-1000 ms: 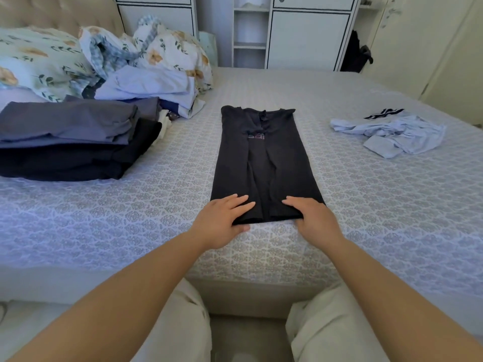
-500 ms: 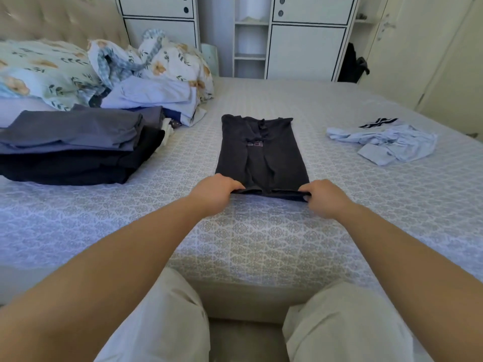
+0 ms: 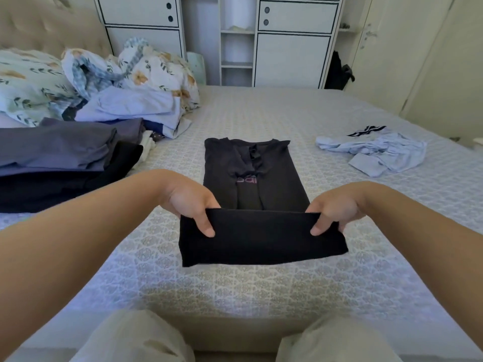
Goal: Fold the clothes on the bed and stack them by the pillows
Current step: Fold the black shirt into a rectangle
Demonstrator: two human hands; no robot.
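Note:
A black shirt, folded into a long strip with a purple logo, lies in the middle of the bed. Its near end is lifted off the sheet and hangs toward me. My left hand grips the left corner of that hem and my right hand grips the right corner. A stack of folded dark clothes lies at the left, beside the floral pillows. A crumpled light blue garment lies loose at the right.
Light blue folded items and a floral bundle sit behind the dark stack. The patterned bedsheet stretches between me and the shirt. White cabinets stand past the far edge; a door is at the right.
Both hands went from pressing flat on the shirt's hem to pinching its corners, then lifted the near end up off the bed and forward over the rest of the shirt.

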